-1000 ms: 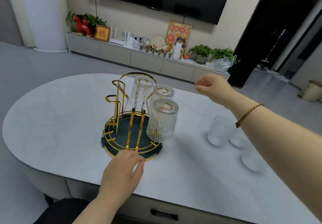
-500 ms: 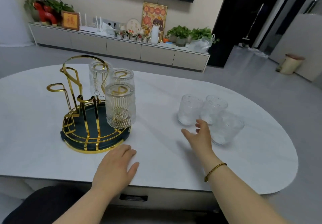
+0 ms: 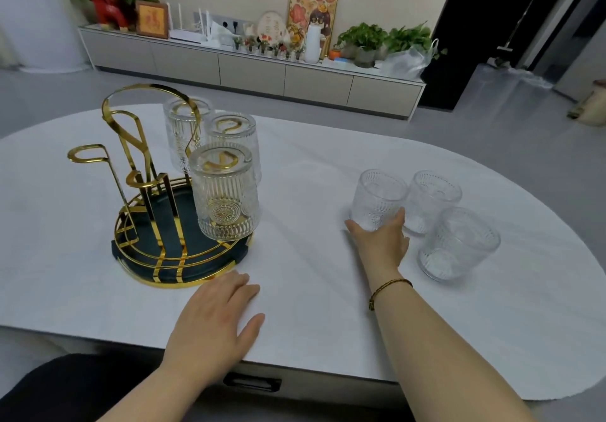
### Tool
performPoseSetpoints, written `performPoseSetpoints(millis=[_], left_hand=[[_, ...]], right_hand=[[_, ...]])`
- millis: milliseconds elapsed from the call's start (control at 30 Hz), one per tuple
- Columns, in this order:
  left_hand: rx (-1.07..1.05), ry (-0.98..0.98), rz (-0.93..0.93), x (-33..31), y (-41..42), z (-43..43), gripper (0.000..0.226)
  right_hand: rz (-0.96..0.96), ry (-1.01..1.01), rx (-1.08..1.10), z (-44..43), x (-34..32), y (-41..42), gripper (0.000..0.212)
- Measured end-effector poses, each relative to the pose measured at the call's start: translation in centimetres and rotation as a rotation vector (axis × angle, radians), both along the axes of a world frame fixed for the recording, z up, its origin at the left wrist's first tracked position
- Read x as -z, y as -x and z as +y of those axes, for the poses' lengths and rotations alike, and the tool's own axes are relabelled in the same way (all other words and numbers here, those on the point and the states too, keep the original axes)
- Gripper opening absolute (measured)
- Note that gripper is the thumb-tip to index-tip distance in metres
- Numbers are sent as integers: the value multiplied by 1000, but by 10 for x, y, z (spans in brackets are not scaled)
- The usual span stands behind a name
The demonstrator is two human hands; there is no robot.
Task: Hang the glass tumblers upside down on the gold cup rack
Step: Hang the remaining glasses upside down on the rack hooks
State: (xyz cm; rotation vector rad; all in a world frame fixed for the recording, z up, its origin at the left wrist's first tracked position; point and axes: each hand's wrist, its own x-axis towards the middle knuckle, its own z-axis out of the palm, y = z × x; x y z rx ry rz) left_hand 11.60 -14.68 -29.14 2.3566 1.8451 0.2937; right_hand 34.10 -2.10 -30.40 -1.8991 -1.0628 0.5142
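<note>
Reached forward since half a second ago: right hand [image 3: 380, 241] now against the near wall of the nearest upright tumbler [image 3: 377, 200], where before it hovered just short of the cluster. Left hand [image 3: 216, 320] unchanged, flat on the white table [image 3: 311, 306] just beside the rim of the gold cup rack [image 3: 170, 224].

Three tumblers already inverted on the rack's right-side pegs, front one [image 3: 224, 192] lowest; three pegs on the left bare, among them the outer loop [image 3: 87, 154]. Three more tumblers upright on the table, well apart from the rack: the one under the hand, a second [image 3: 433, 201] touching or just beside it, a third [image 3: 459, 244] nearer the table edge.

Likely rigid, fairly heavy for the size, breakable; ribbed, embossed walls probably good for grip, smooth rim less so. Best taken around the lower wall, thumb opposite fingers, clear of the neighbours to avoid a clink.

Right hand partly spread, thumb on the left side of the glass, fingers curving to the right side; contact made, full closure not evident. Left hand splayed, palm down, holding nothing.
</note>
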Motion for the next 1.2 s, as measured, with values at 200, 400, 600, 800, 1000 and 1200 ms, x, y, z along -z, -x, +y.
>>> performPoseSetpoints(millis=[200, 400, 600, 800, 1000, 1200], left_hand=[[18, 52, -14, 1, 1, 0, 49], [9, -12, -10, 5, 2, -1, 44], [12, -107, -43, 6, 3, -4, 34], [-16, -33, -285, 20, 13, -10, 36], [-134, -184, -460, -1, 48, -16, 29], [-337, -135, -533, -10, 97, -11, 41]], right_hand=[[-93, 26, 76, 11, 1, 0, 90], [12, -70, 16, 1, -2, 1, 77], [86, -107, -164, -32, -17, -1, 57], [-21, -93, -379, -52, -74, 3, 57], [-99, -80, -563, -51, -134, 16, 53], [-177, -120, -625, -39, -188, 43, 42]])
